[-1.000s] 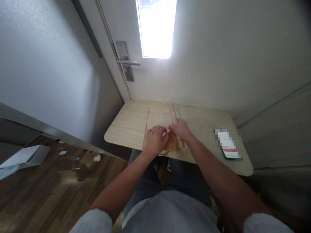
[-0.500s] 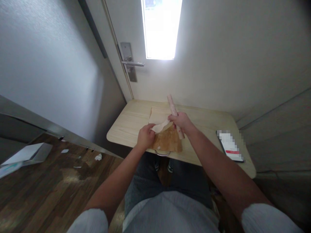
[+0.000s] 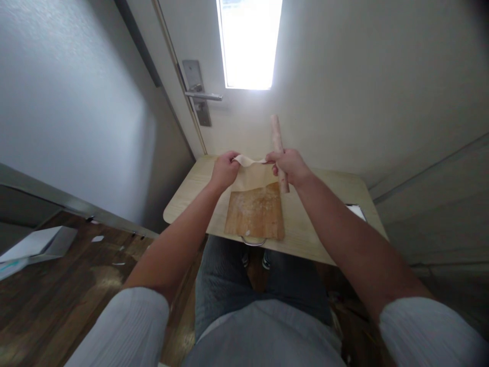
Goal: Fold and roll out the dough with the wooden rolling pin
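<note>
A thin, pale sheet of dough hangs between my hands, its top edge lifted and its lower part reaching down to the far side of the wooden board. My left hand is closed on the dough's upper left corner. With its fingers wrapped round a wooden rolling pin, my right hand also pinches the upper right corner of the dough. The pin stands tilted, its upper end pointing toward the door. White flour is smeared over the bare near part of the board, where a metal handle sticks out.
The board lies on a light wooden table against a door with a lever handle. Partly behind my right forearm is a phone. On the floor at left are a white box and scraps of paper.
Both hands have moved up and away toward the door, drawing the dough's near edge back with them. More of the floured board now shows. The rolling pin has risen with my right hand.
</note>
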Tool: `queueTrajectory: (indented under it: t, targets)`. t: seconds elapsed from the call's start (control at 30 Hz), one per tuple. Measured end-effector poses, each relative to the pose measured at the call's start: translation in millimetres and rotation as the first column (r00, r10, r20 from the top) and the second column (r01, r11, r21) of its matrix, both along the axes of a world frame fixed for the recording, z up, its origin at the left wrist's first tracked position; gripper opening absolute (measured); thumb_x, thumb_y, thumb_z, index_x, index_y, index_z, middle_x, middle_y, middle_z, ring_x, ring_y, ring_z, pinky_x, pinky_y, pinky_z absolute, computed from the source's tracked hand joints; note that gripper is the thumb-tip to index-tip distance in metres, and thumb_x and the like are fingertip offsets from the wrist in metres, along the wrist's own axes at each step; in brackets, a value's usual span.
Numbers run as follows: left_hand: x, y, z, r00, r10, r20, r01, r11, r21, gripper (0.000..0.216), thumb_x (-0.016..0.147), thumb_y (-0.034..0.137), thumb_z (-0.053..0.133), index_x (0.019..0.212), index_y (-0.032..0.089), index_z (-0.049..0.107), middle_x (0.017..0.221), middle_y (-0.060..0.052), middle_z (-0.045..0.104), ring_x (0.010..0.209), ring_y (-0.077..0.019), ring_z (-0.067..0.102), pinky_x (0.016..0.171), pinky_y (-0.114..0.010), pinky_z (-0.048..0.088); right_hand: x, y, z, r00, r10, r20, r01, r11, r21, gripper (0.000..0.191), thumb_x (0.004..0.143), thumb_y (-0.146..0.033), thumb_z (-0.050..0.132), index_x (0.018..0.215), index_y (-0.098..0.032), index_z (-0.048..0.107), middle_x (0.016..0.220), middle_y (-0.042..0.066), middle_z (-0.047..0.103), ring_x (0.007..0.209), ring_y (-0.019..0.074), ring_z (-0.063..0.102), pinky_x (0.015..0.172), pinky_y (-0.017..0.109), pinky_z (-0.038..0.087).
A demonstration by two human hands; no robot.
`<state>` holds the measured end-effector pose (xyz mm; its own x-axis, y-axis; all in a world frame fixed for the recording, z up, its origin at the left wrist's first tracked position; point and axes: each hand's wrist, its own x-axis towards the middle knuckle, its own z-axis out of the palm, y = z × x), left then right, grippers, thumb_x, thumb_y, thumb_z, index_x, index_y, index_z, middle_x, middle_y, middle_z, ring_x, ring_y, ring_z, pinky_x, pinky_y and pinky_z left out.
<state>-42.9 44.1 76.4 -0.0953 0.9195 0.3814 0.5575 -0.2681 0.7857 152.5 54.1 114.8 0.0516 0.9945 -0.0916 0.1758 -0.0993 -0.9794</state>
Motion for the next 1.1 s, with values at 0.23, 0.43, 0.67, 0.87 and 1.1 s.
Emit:
queueTrajectory:
  t: [0.23,0.43,0.67,0.87,1.1]
  targets:
    - [-2,31,46.9,0.998,-0.005,0.066,-0.002,0.994,0.105,0.019,0.077,0.017,0.054,0.083,0.012,0.071,0.070,0.000,0.065,0.067,-0.0125,0.057,0.065,-0.024,0.047,-7,18,34.4,0.991,0.005,-0.132,0.007,0.996,0.090,0.013,0.075,-0.005,0.061,0.071,-0.015,0.053,0.067,0.003,0.068,0.035,0.0027,0.041,0.032,0.015,0.032]
    - [0,37,87.6,0.981,-0.086,0.173,0.050,0.978,0.202,0.013,0.077,0.018,0.056,0.080,0.015,0.068,0.065,0.001,0.063,0.057,-0.0103,0.058,0.053,-0.019,0.046,-5,14,70.1,0.979,0.015,-0.203,0.022,0.984,0.178,0.014,0.076,-0.005,0.061,0.069,-0.016,0.054,0.067,0.003,0.069,0.035,0.0036,0.040,0.031,0.015,0.032]
    - [7,9,105.5,0.967,-0.165,0.196,0.124,0.971,0.207,0.009,0.081,0.019,0.059,0.083,0.016,0.067,0.065,0.000,0.063,0.058,-0.0119,0.062,0.058,-0.022,0.051,7,-24,83.8,0.980,0.052,-0.192,-0.010,0.976,0.216,0.007,0.078,-0.009,0.064,0.074,-0.015,0.062,0.071,0.002,0.071,0.038,0.0043,0.043,0.033,0.016,0.033]
    - [14,-63,88.7,0.962,-0.266,0.062,0.253,0.952,0.170,0.015,0.084,0.016,0.056,0.088,0.015,0.070,0.077,-0.001,0.069,0.070,-0.0134,0.065,0.067,-0.025,0.052,29,-84,55.5,0.985,0.039,-0.170,-0.009,0.985,0.171,0.013,0.073,-0.019,0.073,0.082,-0.015,0.064,0.065,0.000,0.067,0.038,0.0065,0.045,0.032,0.017,0.029]
    - [16,-181,24.1,0.902,-0.424,-0.079,0.414,0.903,-0.118,0.024,0.085,0.012,0.057,0.102,0.022,0.071,0.095,-0.001,0.074,0.085,-0.0154,0.068,0.077,-0.027,0.053,50,-185,-28.6,0.996,0.011,-0.089,-0.027,0.984,-0.176,0.030,0.070,-0.037,0.075,0.089,-0.016,0.065,0.041,-0.007,0.051,0.034,0.0091,0.043,0.034,0.019,0.030]
